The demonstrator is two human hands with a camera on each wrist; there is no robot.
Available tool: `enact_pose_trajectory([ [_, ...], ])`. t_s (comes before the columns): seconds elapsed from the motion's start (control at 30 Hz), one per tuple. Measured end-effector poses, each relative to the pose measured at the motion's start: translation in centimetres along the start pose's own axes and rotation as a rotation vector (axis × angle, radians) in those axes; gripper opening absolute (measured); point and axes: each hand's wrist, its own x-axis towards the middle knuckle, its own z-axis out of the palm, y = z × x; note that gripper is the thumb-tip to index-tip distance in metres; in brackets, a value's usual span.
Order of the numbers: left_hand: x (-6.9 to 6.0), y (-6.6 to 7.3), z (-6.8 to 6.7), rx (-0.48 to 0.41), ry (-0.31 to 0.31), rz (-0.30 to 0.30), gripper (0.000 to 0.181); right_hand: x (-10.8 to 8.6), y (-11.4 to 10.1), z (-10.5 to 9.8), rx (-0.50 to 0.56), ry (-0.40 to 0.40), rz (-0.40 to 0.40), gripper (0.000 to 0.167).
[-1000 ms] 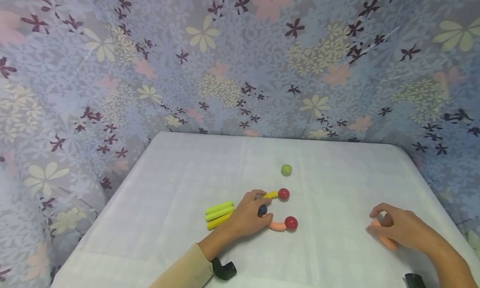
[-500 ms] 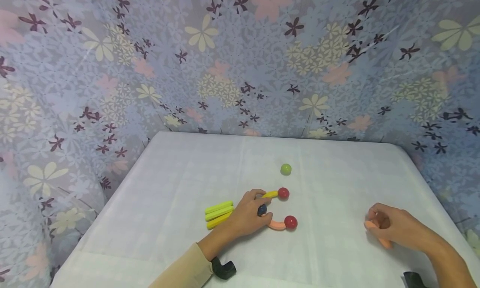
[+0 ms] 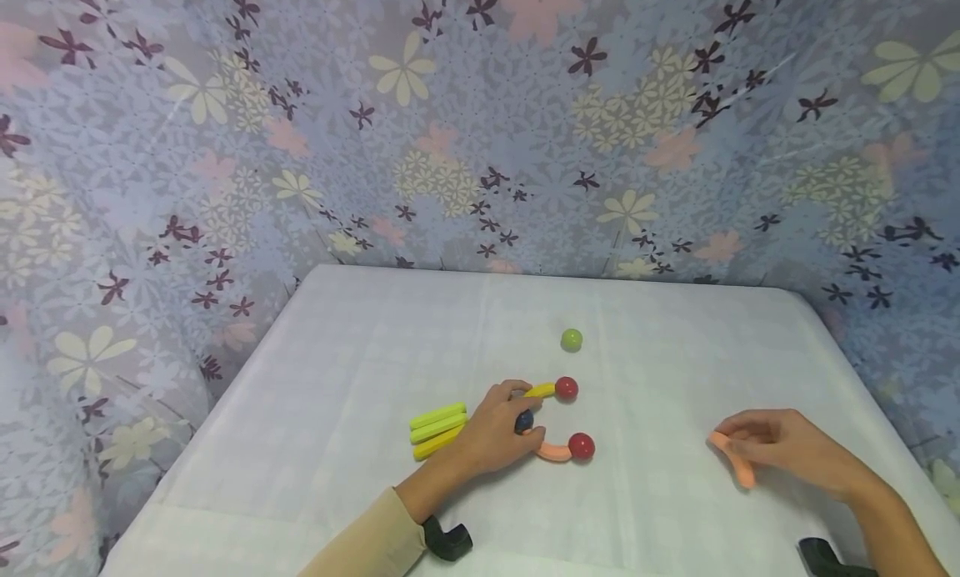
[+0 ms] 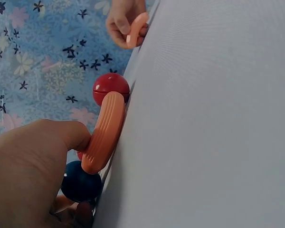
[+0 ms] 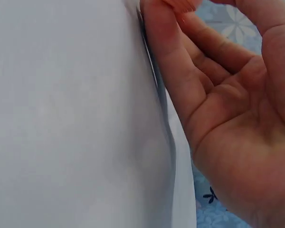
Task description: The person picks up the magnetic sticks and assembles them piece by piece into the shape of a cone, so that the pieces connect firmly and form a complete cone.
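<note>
Notably, right wrist view crops orange piece (image 3: pixel 739 469); head doesn't.

1 blue ball (image 3: pixel 524 422) | right of it: 2 red balls (image 3: pixel 581 446), 2 orange sticks (image 3: pixel 554 452) | beyond: 1 green ball (image 3: pixel 572 340), 1 yellow stick (image 3: pixel 542 390) | left: 2 lime sticks (image 3: pixel 438 415), another yellow stick (image 3: pixel 439 442)
</note>
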Motion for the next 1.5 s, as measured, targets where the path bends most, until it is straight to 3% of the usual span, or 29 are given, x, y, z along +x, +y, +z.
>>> enact_pose_trajectory([
  [0.43, 0.1, 0.1, -0.1, 0.004, -0.005, -0.007, 0.048, 2.7, -1.2, 1.0, 0.100, -0.005, -0.168, 0.042],
  [0.8, -0.2, 0.0, 0.1, -0.030, 0.007, 0.006, 0.045, 4.7, -2.2, 2.4, 0.129, -0.019, -0.151, 0.045],
  [1.07, 0.0, 0.2, 0.0, 0.008, 0.003, -0.014, 0.047, 6.3, -3.8, 3.7, 0.058, 0.065, -0.101, 0.049],
  [1.5, 0.0, 0.4, -0.4, -0.004, -0.011, -0.021, 0.047, 7.8, -5.1, 5.4, 0.035, 0.080, -0.153, 0.045],
])
